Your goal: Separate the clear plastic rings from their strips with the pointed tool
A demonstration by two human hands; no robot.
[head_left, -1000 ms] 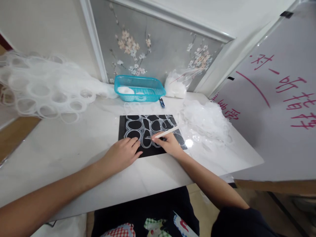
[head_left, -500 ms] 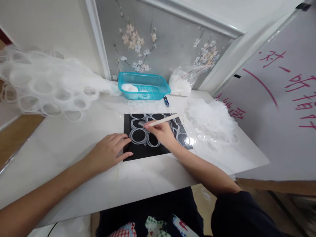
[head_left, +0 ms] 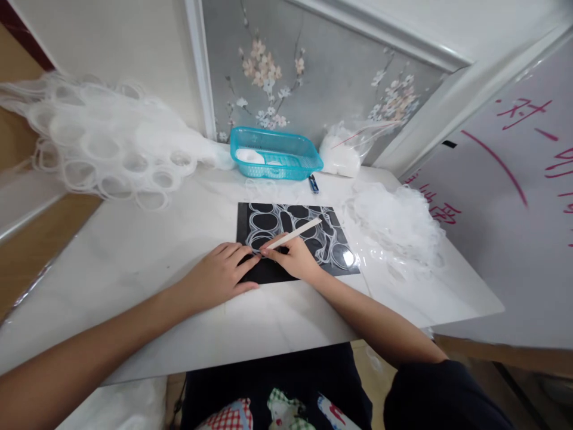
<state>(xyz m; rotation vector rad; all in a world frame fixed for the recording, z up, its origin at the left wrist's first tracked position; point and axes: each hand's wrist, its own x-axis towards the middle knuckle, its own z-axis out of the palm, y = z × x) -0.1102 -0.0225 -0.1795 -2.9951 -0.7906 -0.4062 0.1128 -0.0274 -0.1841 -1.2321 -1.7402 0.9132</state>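
A black board (head_left: 247, 273) lies on the white table, covered by translucent white mesh with ring-shaped outlines (head_left: 264, 222). My left hand (head_left: 224, 272) rests flat at the board's lower left, fingers stretched out, fingertips at the edge of the mesh. My right hand (head_left: 293, 257) pinches a pale, flat, slim stick (head_left: 298, 232) that slants up to the right. Its working tip is hidden by my fingers, close to the left fingertips at the lower left ring.
A big bundle of white ringed mesh (head_left: 120, 140) spreads at the left. Behind the board stand a blue plastic basket (head_left: 277, 173) with white pieces in it, a small dark blue object (head_left: 314, 184) and a clear bag of white material (head_left: 340, 152). More white mesh (head_left: 394, 218) lies right, near a whiteboard (head_left: 501, 251).
My right hand has moved down the board with the stick, from the upper left rings to beside my left fingertips. My left hand has shifted slightly inward over the board. The camera view has turned a little.
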